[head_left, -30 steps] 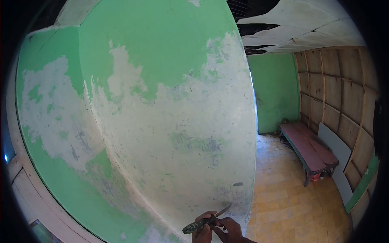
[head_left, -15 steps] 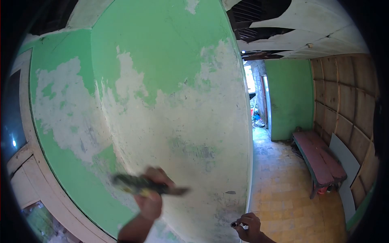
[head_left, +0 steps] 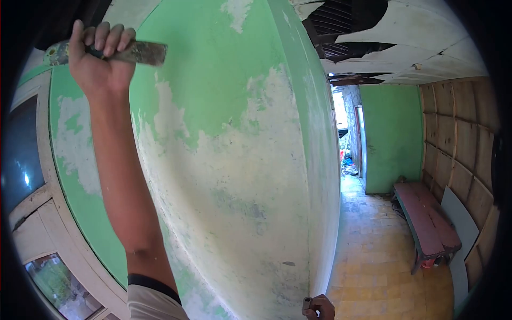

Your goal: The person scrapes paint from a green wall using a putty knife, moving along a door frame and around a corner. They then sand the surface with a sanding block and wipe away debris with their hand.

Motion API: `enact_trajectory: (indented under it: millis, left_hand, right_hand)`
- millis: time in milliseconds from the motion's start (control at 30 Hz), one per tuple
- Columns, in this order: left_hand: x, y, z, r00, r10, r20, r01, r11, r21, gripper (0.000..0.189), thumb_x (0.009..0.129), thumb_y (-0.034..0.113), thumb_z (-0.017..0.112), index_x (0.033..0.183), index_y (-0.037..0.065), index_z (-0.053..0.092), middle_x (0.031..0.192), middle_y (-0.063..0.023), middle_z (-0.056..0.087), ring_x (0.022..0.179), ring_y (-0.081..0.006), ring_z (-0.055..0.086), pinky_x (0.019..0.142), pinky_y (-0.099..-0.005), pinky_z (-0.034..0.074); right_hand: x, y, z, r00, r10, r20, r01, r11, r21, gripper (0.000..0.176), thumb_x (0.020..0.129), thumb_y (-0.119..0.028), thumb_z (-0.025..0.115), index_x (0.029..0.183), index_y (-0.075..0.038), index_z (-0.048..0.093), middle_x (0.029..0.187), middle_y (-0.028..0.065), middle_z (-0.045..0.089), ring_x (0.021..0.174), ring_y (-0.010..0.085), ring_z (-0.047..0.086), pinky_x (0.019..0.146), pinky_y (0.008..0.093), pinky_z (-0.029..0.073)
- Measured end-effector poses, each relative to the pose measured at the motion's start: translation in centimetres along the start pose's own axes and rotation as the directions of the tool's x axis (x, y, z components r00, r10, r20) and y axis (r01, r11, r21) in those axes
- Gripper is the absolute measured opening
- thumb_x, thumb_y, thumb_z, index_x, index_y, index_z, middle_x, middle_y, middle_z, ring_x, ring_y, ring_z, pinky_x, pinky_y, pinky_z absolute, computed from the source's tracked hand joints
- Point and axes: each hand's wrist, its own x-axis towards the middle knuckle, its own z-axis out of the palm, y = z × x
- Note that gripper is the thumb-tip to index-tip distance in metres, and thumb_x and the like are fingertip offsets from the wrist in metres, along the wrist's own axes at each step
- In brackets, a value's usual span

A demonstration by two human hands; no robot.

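Note:
Raised high at the upper left, my left hand [head_left: 105,61] is closed round the handle of a paint scraper [head_left: 150,52]. The scraper's flat, stained metal blade points right, in front of the green upper part of the wall [head_left: 205,58]. Paint spots cover the handle end left of the fist. Below, the wall's green paint gives way to a large bare whitish patch [head_left: 234,165]. At the bottom edge, my right hand [head_left: 324,306] is closed on a grey tube-like piece [head_left: 307,303] with a round hole in its end; most of this piece is hidden.
A white-framed door or window [head_left: 45,165] stands at the left. Past the wall's corner, a reddish bench [head_left: 426,218] stands on the yellowish tiled floor [head_left: 368,261], beside a leaning grey panel [head_left: 460,218] and a wood-framed partition [head_left: 453,122]. The ceiling [head_left: 410,42] has broken, dark openings.
My left hand has risen from low on the wall to the upper left with the scraper. The view has shifted slightly, and my right hand now sits lower in it.

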Motion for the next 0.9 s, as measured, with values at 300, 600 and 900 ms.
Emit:
enact_trajectory:
  millis: [300, 600, 900]
  left_hand:
    - [3.6, -10.2, -0.5, 0.995, 0.048, -0.092, -0.074, 0.951, -0.300, 0.028, 0.074, 0.021, 0.051, 0.054, 0.016, 0.032, 0.048, 0.0028, 0.026, 0.043, -0.0111, 0.023, 0.048, -0.0272, 0.023]
    - [2.5, -10.0, -1.0, 0.970, 0.188, -0.155, -0.232, 0.906, -0.355, 0.030, 0.074, 0.021, 0.049, 0.053, 0.016, 0.029, 0.048, 0.0031, 0.023, 0.043, -0.0109, 0.022, 0.048, -0.0264, 0.022]
    - [3.0, -8.8, -2.2, 0.973, 0.224, -0.057, -0.227, 0.875, -0.427, 0.029, 0.069, 0.018, 0.049, 0.051, 0.016, 0.026, 0.046, 0.0036, 0.023, 0.042, -0.0103, 0.019, 0.048, -0.0278, 0.023]
  right_hand:
    - [-2.7, 0.2, -3.0, 0.982, 0.125, -0.141, -0.127, 0.992, -0.001, 0.012, 0.089, -0.011, 0.054, 0.087, -0.002, 0.047, 0.078, 0.0052, 0.044, 0.064, 0.0112, 0.048, 0.057, 0.0239, 0.041]
    - [-4.7, 0.3, -3.9, 0.943, 0.205, -0.262, -0.224, 0.974, -0.042, 0.010, 0.089, -0.010, 0.053, 0.087, -0.003, 0.046, 0.077, 0.0042, 0.043, 0.064, 0.0114, 0.048, 0.059, 0.0249, 0.044]
    - [-4.8, -0.8, -3.2, 0.939, 0.181, -0.291, -0.209, 0.976, -0.068, 0.012, 0.091, -0.013, 0.052, 0.088, -0.004, 0.046, 0.074, 0.0039, 0.044, 0.062, 0.0110, 0.046, 0.058, 0.0260, 0.042]
